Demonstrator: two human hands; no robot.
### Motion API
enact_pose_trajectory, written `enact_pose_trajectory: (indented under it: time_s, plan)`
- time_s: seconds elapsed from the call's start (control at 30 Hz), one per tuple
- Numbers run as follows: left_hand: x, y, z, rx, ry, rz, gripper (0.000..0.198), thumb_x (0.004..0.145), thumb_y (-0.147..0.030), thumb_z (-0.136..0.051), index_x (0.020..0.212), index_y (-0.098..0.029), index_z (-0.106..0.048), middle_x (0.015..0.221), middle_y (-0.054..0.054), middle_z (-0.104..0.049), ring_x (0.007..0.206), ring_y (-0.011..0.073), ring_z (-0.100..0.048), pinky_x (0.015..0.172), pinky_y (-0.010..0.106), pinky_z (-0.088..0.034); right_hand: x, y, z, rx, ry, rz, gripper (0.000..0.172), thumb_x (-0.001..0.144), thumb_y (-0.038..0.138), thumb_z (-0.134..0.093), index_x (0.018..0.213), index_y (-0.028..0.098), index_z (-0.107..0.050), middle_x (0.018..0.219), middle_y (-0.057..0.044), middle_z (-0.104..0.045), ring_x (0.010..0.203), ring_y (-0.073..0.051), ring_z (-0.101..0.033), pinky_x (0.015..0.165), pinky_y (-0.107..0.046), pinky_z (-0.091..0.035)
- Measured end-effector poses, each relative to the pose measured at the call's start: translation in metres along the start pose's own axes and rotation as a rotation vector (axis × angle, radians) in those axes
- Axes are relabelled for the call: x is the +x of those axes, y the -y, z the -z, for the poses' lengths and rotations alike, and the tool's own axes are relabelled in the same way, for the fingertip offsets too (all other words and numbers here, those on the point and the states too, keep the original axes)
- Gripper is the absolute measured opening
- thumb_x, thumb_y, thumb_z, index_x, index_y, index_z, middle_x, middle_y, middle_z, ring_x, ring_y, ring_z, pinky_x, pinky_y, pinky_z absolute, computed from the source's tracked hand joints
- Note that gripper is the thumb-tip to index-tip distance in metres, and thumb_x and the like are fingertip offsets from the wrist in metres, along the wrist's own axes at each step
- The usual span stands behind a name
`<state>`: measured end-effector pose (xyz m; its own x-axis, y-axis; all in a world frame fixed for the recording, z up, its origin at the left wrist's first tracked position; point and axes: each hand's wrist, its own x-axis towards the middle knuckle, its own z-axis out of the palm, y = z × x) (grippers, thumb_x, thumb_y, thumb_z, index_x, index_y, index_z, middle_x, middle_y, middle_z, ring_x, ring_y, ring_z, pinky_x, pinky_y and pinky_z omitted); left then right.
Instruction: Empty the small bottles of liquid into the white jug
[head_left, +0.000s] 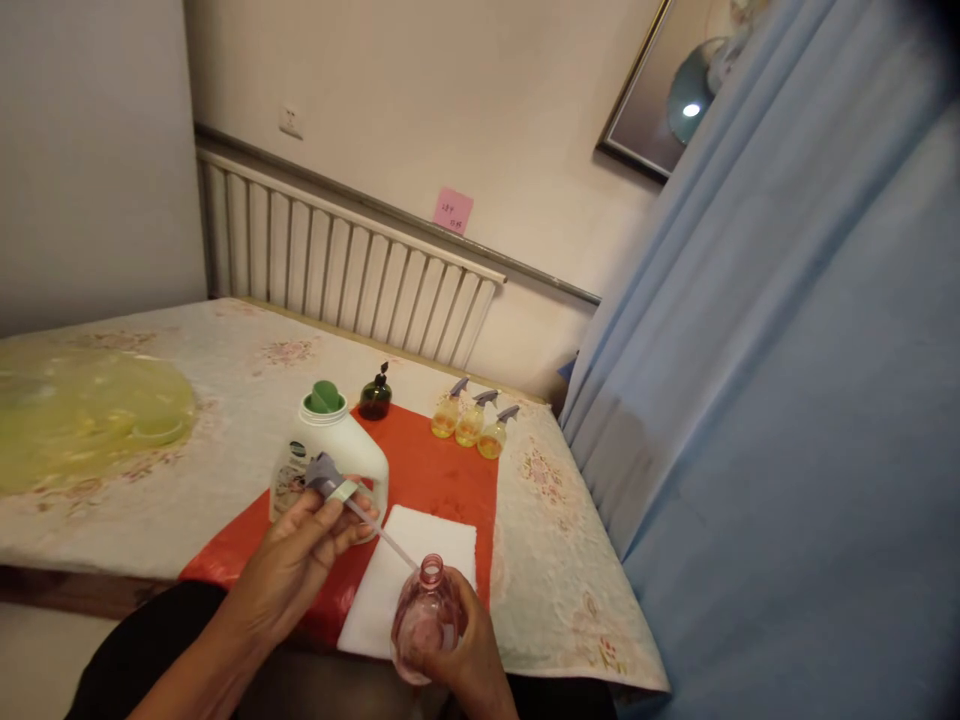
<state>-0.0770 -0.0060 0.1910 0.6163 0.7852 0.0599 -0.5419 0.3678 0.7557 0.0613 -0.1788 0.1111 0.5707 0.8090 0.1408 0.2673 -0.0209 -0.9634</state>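
Observation:
My left hand [304, 545] is closed around a grey spray head [327, 478] with a pale collar, its thin dip tube slanting down to the right. The tube's end is close to the mouth of a pink see-through bottle [426, 620], outside the opening as far as I can see. My right hand [469, 650] grips that bottle by its side, tilted slightly, over the near edge of the table. Just behind my left hand stands a large white jug [341, 445] with a handle and a green cup-like piece [325, 397] in its open mouth.
A white towel [431, 540] lies on a red cloth [442, 478]. Farther back stand a dark green pump bottle [376, 398] and three spray bottles [469, 428] with yellowish liquid. Yellow see-through plastic [82, 410] lies at left. A blue curtain [772, 350] hangs at right.

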Motion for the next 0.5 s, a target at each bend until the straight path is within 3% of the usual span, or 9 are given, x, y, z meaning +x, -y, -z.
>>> enact_pose_trajectory:
  time_s: [0.13, 0.23, 0.37, 0.5]
  plan:
    - [0.002, -0.003, 0.041, -0.172, -0.11, 0.053, 0.023, 0.07, -0.02, -0.08, 0.091, -0.018, -0.071, 0.093, 0.006, -0.075, 0.086, 0.0215, -0.07, 0.075, 0.034, -0.062, 0.014, 0.001, 0.005, -0.095, -0.029, -0.023, 0.067, 0.053, 0.013, -0.069, 0.118, 0.02, -0.059, 0.111, -0.006, -0.068, 0.108, -0.03, -0.062, 0.094, -0.036, -0.05]
    - [0.002, 0.005, 0.081, -0.206, -0.105, 0.172, 0.029, 0.071, -0.016, -0.079, 0.099, -0.017, -0.071, 0.096, 0.01, -0.076, 0.091, 0.0248, -0.071, 0.08, 0.037, -0.061, 0.032, 0.008, 0.008, -0.156, -0.023, -0.003, 0.066, 0.052, 0.013, -0.067, 0.117, 0.019, -0.059, 0.11, -0.007, -0.069, 0.105, -0.03, -0.064, 0.091, -0.037, -0.052]
    - [-0.002, 0.02, 0.132, -0.239, -0.167, 0.227, 0.018, 0.075, -0.012, -0.074, 0.092, -0.017, -0.071, 0.101, 0.01, -0.075, 0.099, 0.0266, -0.07, 0.089, 0.042, -0.058, 0.062, 0.033, 0.008, -0.239, -0.06, 0.02, 0.071, 0.049, 0.015, -0.068, 0.119, 0.018, -0.057, 0.116, -0.011, -0.066, 0.107, -0.032, -0.063, 0.093, -0.041, -0.051]
    - [-0.005, 0.034, 0.174, -0.261, -0.26, 0.227, 0.017, 0.069, -0.006, -0.075, 0.08, -0.017, -0.071, 0.094, 0.007, -0.077, 0.091, 0.0271, -0.072, 0.085, 0.045, -0.059, 0.096, 0.066, 0.004, -0.313, -0.062, 0.137, 0.068, 0.05, 0.023, -0.076, 0.116, 0.02, -0.059, 0.113, -0.01, -0.067, 0.103, -0.032, -0.065, 0.091, -0.045, -0.052]
